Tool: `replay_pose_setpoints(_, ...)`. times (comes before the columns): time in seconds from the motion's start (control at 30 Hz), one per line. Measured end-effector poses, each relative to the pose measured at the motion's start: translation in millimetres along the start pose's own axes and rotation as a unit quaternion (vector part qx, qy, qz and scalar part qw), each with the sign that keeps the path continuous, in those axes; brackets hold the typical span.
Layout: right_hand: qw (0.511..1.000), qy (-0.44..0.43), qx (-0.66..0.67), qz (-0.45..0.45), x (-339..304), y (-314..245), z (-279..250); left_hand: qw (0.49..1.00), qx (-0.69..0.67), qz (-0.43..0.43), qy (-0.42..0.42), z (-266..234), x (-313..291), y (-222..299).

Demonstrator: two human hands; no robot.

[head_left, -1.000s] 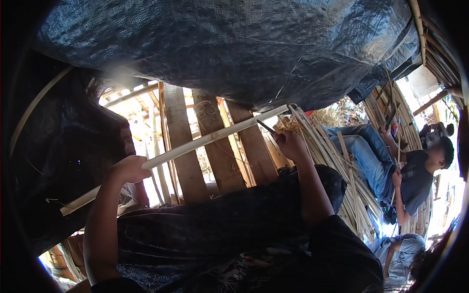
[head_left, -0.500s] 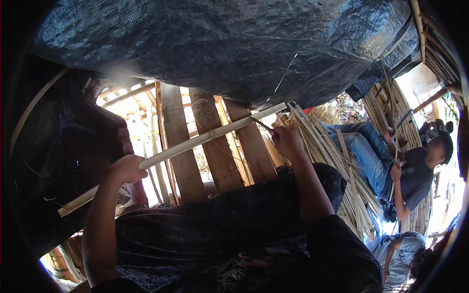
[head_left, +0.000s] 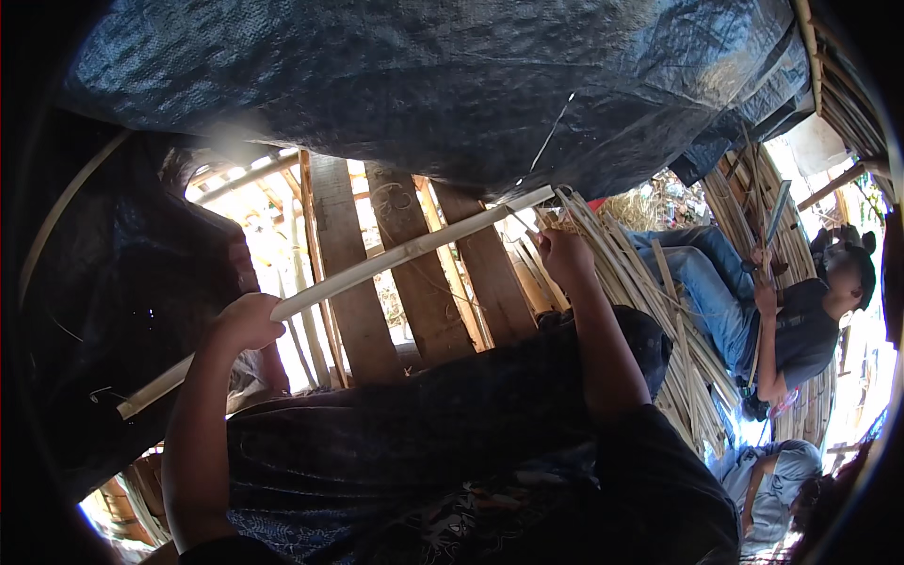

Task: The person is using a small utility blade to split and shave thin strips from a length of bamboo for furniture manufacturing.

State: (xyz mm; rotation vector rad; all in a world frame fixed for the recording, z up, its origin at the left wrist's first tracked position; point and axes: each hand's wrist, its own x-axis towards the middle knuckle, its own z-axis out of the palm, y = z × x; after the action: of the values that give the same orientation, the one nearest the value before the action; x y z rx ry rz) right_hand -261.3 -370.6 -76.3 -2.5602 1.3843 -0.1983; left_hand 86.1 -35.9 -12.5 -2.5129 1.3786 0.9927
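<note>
A long, pale split-bamboo strip (head_left: 405, 253) slants across in front of me, its far end up to the right. My left hand (head_left: 250, 322) is closed around it, and its near end sticks out past my left forearm. In my closed right hand (head_left: 567, 256) is a slim knife (head_left: 522, 223). Its blade touches or lies very close to the strip near the far end; the handle is hidden by my fingers.
Wooden planks (head_left: 414, 301) with gaps stand beyond my lap. Blue-black tarpaulin (head_left: 424, 85) hangs above. Many bamboo strips (head_left: 692, 367) are heaped at my right. A co-worker (head_left: 800, 311) sits there holding a long blade (head_left: 778, 212); another person (head_left: 777, 480) is lower right.
My right hand with the knife has slid up and right along the bamboo strip toward its far end. My left hand stays nearly in place. The co-worker's blade is tilted more upright.
</note>
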Motion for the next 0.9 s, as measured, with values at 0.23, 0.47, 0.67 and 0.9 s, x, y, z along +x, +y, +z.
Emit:
replay_pose_setpoints(0.23,0.997,0.011,0.027,-0.076,5,5,14,1.000,-0.003,0.002,0.020,0,2,-2)
replay_pose_setpoints(0.47,0.999,-0.006,0.008,-0.048,6,-4,-4,0.999,-0.001,-0.005,0.044,7,5,-8)
replay_pose_setpoints(0.67,0.982,-0.011,-0.038,-0.186,-2,1,-7,0.997,0.028,-0.024,0.066,3,5,-4)
replay_pose_setpoints(0.9,0.991,-0.079,0.025,-0.104,6,21,-11,0.997,0.022,-0.043,0.062,1,-5,6)
